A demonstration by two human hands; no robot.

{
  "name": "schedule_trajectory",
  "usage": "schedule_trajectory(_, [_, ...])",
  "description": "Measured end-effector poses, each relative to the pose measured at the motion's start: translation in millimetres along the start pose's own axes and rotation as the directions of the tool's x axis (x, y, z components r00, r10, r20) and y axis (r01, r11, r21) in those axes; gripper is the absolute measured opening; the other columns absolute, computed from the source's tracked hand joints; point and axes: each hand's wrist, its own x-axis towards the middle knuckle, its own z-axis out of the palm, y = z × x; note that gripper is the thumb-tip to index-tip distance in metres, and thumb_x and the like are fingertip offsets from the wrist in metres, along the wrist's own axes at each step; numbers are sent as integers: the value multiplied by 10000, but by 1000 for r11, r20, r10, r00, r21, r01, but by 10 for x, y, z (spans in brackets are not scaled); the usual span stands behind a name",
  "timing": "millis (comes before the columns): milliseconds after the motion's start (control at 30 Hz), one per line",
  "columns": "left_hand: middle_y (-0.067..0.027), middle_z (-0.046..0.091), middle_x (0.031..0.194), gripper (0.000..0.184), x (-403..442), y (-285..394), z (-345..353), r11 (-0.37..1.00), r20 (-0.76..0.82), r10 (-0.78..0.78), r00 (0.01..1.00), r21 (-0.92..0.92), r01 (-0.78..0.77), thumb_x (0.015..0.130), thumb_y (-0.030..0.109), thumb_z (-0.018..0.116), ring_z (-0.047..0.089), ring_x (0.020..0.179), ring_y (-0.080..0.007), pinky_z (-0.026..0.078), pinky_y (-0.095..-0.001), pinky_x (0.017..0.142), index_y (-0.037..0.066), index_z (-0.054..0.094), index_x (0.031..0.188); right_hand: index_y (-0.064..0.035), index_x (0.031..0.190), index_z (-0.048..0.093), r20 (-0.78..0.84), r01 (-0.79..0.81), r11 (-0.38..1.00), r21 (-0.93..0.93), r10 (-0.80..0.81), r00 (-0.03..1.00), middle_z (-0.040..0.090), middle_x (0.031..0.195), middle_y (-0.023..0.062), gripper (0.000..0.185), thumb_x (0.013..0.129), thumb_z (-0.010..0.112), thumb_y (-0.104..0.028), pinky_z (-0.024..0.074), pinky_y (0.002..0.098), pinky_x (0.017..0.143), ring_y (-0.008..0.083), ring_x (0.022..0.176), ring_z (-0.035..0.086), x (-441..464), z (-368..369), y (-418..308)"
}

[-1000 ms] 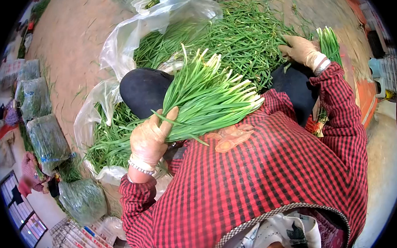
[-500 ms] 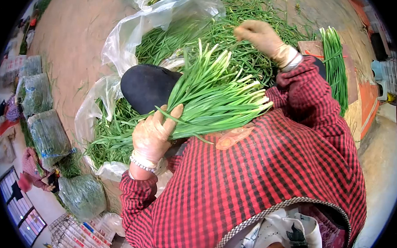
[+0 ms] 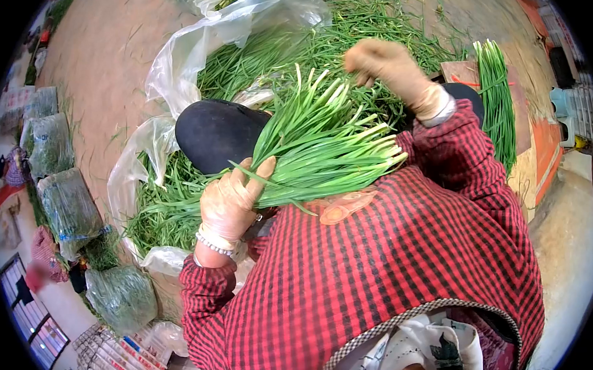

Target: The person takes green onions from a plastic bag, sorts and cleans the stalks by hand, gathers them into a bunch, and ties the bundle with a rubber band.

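"Where's your green bunch (image 3: pixel 334 143)?"

"Beside your left knee (image 3: pixel 218 135), your left hand (image 3: pixel 231 198) closed around its leaves."

"Your right hand (image 3: pixel 385 65)?"

"Right of that knee, fingers curled; I can't tell whether they hold anything."

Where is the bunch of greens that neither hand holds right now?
The bunch lies on the board, toward the right edge of the head view, to the right of the right hand.
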Motion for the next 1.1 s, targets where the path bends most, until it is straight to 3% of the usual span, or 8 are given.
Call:
schedule_trajectory(167, [-95, 599, 1152, 792, 11, -14, 24, 1000, 19, 6, 1000, 20, -7, 632, 51, 668, 629, 751, -235, 521, -354, 604, 275, 434, 1355, -33, 1019, 671, -265, 67, 906, -419, -192, 945, 669, 913, 37, 381, 829, 699, -361, 508, 272, 701, 155, 788, 629, 169, -541, 251])
schedule_trajectory(233, [-95, 601, 1149, 793, 44, -9, -7, 1000, 26, 14, 1000, 25, -14, 634, 51, 668, 629, 749, -235, 520, -355, 603, 279, 432, 1357, -54, 1033, 672, 45, 350, 652, -673, -437, 898, 642, 1044, 72, 429, 802, 694, -414, 512, 329, 774, 239, 881, 639, 64, -177, 81])
schedule_trajectory(433, [-72, 602, 1152, 850, 81, 69, -19, 999, 55, -17, 998, 31, 16, 560, 37, 723, 642, 844, -268, 513, -369, 655, 268, 473, 1339, -101, 966, 676, 555, 547, 553, -628, -174, 813, 615, 999, 58, 277, 874, 583, -346, 516, 347, 738, 259, 866, 638, -84, 766, -97])
schedule_trajectory(500, [-76, 605, 1153, 846, 56, 60, 3, 1000, 47, -15, 999, 28, 14, 564, 40, 724, 643, 844, -270, 514, -369, 658, 266, 474, 1340, -61, 907, 659, 531, 612, 544, -574, -322, 784, 639, 934, 43, 234, 892, 584, -283, 521, 310, 679, 201, 781, 652, -53, 721, -59])
schedule_trajectory(600, [-83, 618, 1149, 799, 9, 30, 62, 998, 4, -44, 999, -40, 44, 577, 72, 747, 649, 870, -273, 521, -362, 672, 255, 506, 1317, -20, 869, 644, 321, 23, 998, 51, -38, 946, 649, 798, 40, 191, 915, 581, -195, 506, 220, 585, 93, 652, 623, -142, 423, -342])
schedule_trajectory(867, [-78, 630, 1107, 734, 53, 74, 159, 994, -165, -61, 984, -96, 45, 613, 72, 725, 644, 807, -249, 515, -363, 628, 250, 524, 1297, -4, 1078, 603, -271, 398, 746, 534, -294, 916, 638, 902, 52, 304, 924, 570, -265, 466, 228, 594, 112, 672, 582, -299, -716, -161])
schedule_trajectory(967, [-76, 625, 1124, 725, 42, 63, 142, 996, -107, -43, 993, -76, 35, 617, 65, 711, 642, 811, -243, 515, -357, 637, 252, 528, 1293, -40, 1275, 549, -230, -120, 928, -352, 38, 972, 621, 1106, 72, 562, 856, 658, -399, 459, 217, 692, 89, 833, 560, -281, -742, 4])
schedule_trajectory(1100, [-77, 621, 1136, 742, 58, 96, 119, 998, -90, -29, 996, -52, 25, 604, 56, 708, 641, 818, -242, 515, -354, 645, 263, 528, 1294, -32, 1336, 477, 104, 15, 869, -495, 42, 994, 605, 1086, 85, 656, 833, 685, -397, 476, 302, 793, 149, 896, 567, -352, -233, 239])
